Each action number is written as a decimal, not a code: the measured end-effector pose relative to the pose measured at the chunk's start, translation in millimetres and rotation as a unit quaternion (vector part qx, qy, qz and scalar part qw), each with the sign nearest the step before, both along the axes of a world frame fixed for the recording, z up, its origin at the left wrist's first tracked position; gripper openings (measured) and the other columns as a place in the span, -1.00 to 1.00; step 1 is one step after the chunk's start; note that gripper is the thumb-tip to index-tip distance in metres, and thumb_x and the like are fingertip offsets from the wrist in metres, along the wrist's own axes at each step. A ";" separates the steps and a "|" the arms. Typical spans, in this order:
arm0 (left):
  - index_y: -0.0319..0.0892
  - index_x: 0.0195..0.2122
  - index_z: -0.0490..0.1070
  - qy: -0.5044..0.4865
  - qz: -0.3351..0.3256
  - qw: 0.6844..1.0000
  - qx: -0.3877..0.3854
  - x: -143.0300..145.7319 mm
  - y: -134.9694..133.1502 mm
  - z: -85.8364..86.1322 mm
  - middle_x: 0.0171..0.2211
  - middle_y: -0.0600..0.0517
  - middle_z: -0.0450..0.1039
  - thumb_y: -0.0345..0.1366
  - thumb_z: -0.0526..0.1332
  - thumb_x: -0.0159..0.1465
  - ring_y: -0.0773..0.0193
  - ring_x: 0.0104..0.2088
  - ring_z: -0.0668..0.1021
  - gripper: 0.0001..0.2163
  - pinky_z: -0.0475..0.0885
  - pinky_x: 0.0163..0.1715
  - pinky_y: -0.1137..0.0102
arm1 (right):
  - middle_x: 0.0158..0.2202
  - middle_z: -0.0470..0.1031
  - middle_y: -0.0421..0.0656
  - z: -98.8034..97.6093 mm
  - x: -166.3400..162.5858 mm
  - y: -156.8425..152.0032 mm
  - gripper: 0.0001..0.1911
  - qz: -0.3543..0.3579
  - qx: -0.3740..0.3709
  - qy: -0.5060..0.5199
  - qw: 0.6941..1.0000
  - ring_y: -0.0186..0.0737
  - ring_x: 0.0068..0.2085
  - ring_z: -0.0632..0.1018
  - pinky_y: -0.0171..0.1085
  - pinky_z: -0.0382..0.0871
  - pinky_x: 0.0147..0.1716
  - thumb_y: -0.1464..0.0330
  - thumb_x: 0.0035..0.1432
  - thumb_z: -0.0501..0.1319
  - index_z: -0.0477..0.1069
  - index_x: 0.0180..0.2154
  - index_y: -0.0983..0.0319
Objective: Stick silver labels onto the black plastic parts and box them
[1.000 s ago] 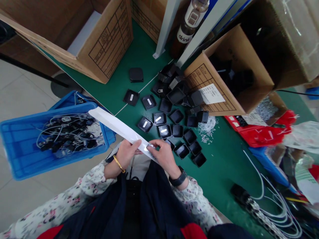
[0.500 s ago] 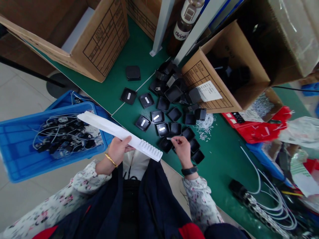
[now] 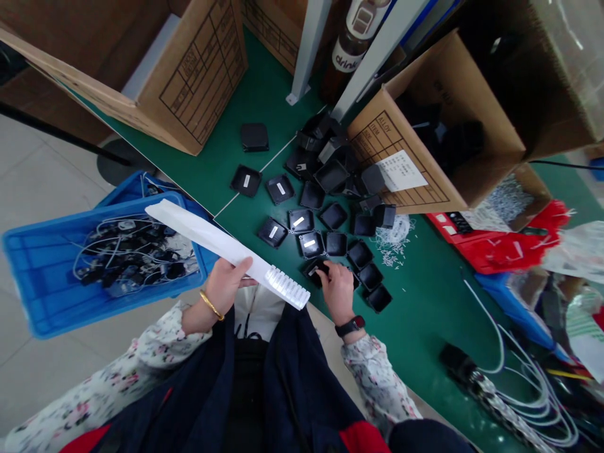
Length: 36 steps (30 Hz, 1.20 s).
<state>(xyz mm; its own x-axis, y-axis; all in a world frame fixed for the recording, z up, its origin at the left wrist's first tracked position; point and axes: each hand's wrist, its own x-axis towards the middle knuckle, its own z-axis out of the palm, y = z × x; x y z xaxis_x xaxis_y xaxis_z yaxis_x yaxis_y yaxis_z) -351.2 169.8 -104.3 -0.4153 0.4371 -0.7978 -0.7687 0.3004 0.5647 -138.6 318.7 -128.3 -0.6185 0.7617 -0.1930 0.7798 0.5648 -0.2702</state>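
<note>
My left hand (image 3: 229,281) is closed on a long white sheet of labels (image 3: 198,231), thumb on top, with a row of small labels at its right end. My right hand (image 3: 338,287) has its fingertips pinched together down inside a black plastic housing (image 3: 309,267) at the table's near edge. A small white label shows by those fingertips. Beyond it lie several open black housings; some bear a white label inside, such as one labelled housing (image 3: 311,245), while others, like this plain housing (image 3: 360,253), show none.
The green table (image 3: 406,340) carries a heap of black housings (image 3: 325,151) before a cardboard box (image 3: 410,176). White plastic bits (image 3: 395,236) lie beside it. A blue bin (image 3: 42,277) of cabled parts stands left, a larger carton (image 3: 198,82) behind. Coiled cable (image 3: 533,396) lies right.
My right hand has moved slightly left and down, bringing the small white label into the near black housing. My left hand keeps holding the label sheet almost unmoved.
</note>
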 end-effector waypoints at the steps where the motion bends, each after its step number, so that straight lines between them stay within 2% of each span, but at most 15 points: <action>1: -0.29 -0.28 0.40 0.002 -0.007 1.000 0.000 1.8 0.6 0.3 -0.40 -0.05 0.54 -0.39 0.22 0.10 0.13 -0.46 0.59 -0.84 0.54 -0.57 0.38 | -0.37 0.39 -0.05 9.3 -5.7 1.1 -0.75 -0.018 -0.020 0.032 0.999 -0.09 -0.30 0.37 -0.12 0.23 -0.22 0.28 0.21 0.12 0.42 -0.18 0.32; 3: -0.29 -0.30 0.41 0.001 -0.018 1.000 0.002 6.2 3.1 1.3 -0.43 -0.03 0.54 -0.40 0.22 0.09 0.11 -0.46 0.58 -0.86 0.55 -0.56 0.36 | -0.29 0.43 -0.06 28.5 -23.1 0.8 -0.74 -0.013 -0.109 0.098 0.989 -0.12 -0.23 0.40 -0.15 0.26 -0.19 0.24 0.23 0.10 0.46 -0.20 0.26; 5: -0.28 -0.32 0.42 -0.003 -0.023 1.000 0.005 10.9 7.0 3.0 -0.45 -0.02 0.54 -0.41 0.22 0.09 0.10 -0.45 0.58 -0.88 0.55 -0.55 0.34 | -0.16 0.44 -0.10 43.6 -44.3 -4.0 -0.77 0.042 -0.210 0.131 0.968 -0.12 -0.12 0.40 -0.15 0.25 -0.10 0.23 0.19 0.15 0.48 -0.18 0.17; 7: -0.28 -0.33 0.42 -0.006 -0.024 1.000 0.006 14.5 11.2 5.2 -0.45 -0.01 0.54 -0.41 0.22 0.09 0.10 -0.43 0.59 -0.88 0.56 -0.54 0.35 | -0.13 0.45 -0.13 51.4 -63.1 -13.3 -0.80 0.074 -0.247 0.143 0.956 -0.13 -0.07 0.39 -0.14 0.23 -0.05 0.26 0.12 0.24 0.49 -0.19 0.13; 11: -0.29 -0.33 0.42 -0.013 -0.016 1.000 0.006 15.8 16.4 8.4 -0.46 -0.01 0.53 -0.41 0.21 0.10 0.10 -0.43 0.58 -0.89 0.55 -0.56 0.37 | -0.27 0.49 -0.14 54.1 -80.8 -36.0 -0.95 0.046 -0.180 0.195 0.963 -0.14 -0.14 0.39 -0.13 0.26 -0.08 0.39 0.10 0.25 0.51 -0.35 0.16; 14: -0.30 -0.30 0.40 -0.019 0.000 1.000 0.000 12.8 16.5 6.8 -0.46 -0.02 0.54 -0.42 0.20 0.11 0.13 -0.46 0.58 -0.87 0.55 -0.57 0.38 | -0.23 0.47 -0.14 56.5 -77.8 -33.4 -0.90 0.050 -0.150 0.228 0.961 -0.11 -0.09 0.37 -0.10 0.25 -0.07 0.41 0.13 0.21 0.49 -0.38 0.15; 17: -0.29 -0.27 0.39 -0.019 0.019 1.000 -0.009 8.5 15.0 3.0 -0.42 -0.03 0.54 -0.43 0.19 0.12 0.16 -0.46 0.58 -0.86 0.55 -0.56 0.38 | -0.22 0.42 -0.11 53.7 -63.0 3.1 -0.90 0.000 -0.067 0.207 0.976 -0.09 -0.11 0.36 -0.10 0.24 -0.10 0.38 0.14 0.18 0.46 -0.38 0.18; 19: -0.29 -0.27 0.39 -0.018 0.026 0.999 -0.014 6.1 14.1 1.1 -0.41 -0.05 0.54 -0.43 0.20 0.12 0.16 -0.44 0.59 -0.86 0.55 -0.56 0.39 | -0.33 0.39 -0.10 44.5 -48.1 38.8 -0.89 -0.037 0.018 0.125 0.991 -0.11 -0.22 0.37 -0.14 0.24 -0.19 0.38 0.15 0.16 0.44 -0.38 0.22; 20: -0.29 -0.26 0.39 -0.017 0.029 0.999 -0.015 5.1 13.9 0.5 -0.40 -0.05 0.54 -0.43 0.20 0.11 0.15 -0.44 0.59 -0.85 0.55 -0.56 0.39 | -0.40 0.36 -0.12 38.1 -40.4 55.9 -0.89 -0.028 0.041 0.063 0.997 -0.14 -0.29 0.36 -0.17 0.23 -0.24 0.39 0.15 0.15 0.43 -0.39 0.24; 22: -0.29 -0.25 0.39 -0.017 0.032 0.999 -0.016 4.1 14.1 0.5 -0.38 -0.06 0.54 -0.43 0.21 0.11 0.14 -0.42 0.59 -0.84 0.55 -0.57 0.39 | -0.47 0.33 -0.15 23.6 -27.6 82.0 -0.89 0.022 0.041 -0.030 0.998 -0.17 -0.36 0.33 -0.20 0.20 -0.29 0.43 0.13 0.16 0.42 -0.43 0.23; 24: -0.29 -0.24 0.39 -0.019 0.032 0.999 -0.015 4.0 14.8 1.6 -0.38 -0.06 0.54 -0.43 0.21 0.10 0.14 -0.41 0.59 -0.82 0.55 -0.56 0.38 | -0.47 0.33 -0.14 10.3 -20.7 94.1 -0.87 0.061 0.032 -0.068 0.995 -0.15 -0.34 0.32 -0.21 0.16 -0.31 0.45 0.10 0.18 0.42 -0.48 0.22; 29: -0.31 -0.25 0.39 -0.019 0.030 0.999 -0.011 4.7 16.6 5.7 -0.38 -0.08 0.53 -0.39 0.26 0.06 0.14 -0.45 0.58 -0.79 0.55 -0.56 0.37 | -0.34 0.36 -0.02 -9.1 -22.6 89.3 -0.86 0.089 0.065 -0.102 0.989 -0.01 -0.21 0.28 -0.12 0.09 -0.26 0.49 0.13 0.11 0.43 -0.39 0.23; 32: -0.30 -0.25 0.39 -0.014 0.029 0.999 -0.010 3.9 16.8 6.2 -0.36 -0.09 0.53 -0.37 0.27 0.06 0.14 -0.44 0.58 -0.77 0.55 -0.57 0.38 | -0.27 0.36 0.05 -8.1 -24.2 84.7 -0.80 0.082 0.087 -0.107 0.987 0.04 -0.17 0.28 -0.06 0.10 -0.21 0.48 0.16 0.06 0.41 -0.20 0.29; 34: -0.30 -0.25 0.39 -0.007 0.028 1.000 -0.009 3.2 17.1 5.8 -0.36 -0.09 0.53 -0.36 0.26 0.06 0.13 -0.44 0.59 -0.77 0.55 -0.57 0.38 | -0.24 0.36 0.07 -0.4 -25.4 79.6 -0.73 0.050 0.091 -0.082 0.991 0.06 -0.16 0.30 -0.04 0.12 -0.19 0.43 0.17 0.09 0.36 -0.07 0.32; 36: -0.31 -0.24 0.38 0.000 0.022 1.000 -0.002 2.6 18.2 5.5 -0.37 -0.08 0.53 -0.36 0.25 0.07 0.13 -0.44 0.58 -0.78 0.55 -0.57 0.37 | -0.25 0.39 0.04 12.1 -29.1 69.1 -0.64 0.001 0.026 -0.016 1.000 0.03 -0.17 0.34 -0.05 0.17 -0.17 0.35 0.16 0.14 0.28 0.00 0.33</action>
<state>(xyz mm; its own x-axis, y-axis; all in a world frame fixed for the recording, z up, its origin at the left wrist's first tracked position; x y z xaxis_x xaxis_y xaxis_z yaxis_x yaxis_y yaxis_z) -348.5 188.0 -98.9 -0.4341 0.4158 -0.7991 -0.7806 0.2691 0.5641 -167.7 387.8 -116.2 -0.6149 0.7695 -0.1726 0.7858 0.5795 -0.2158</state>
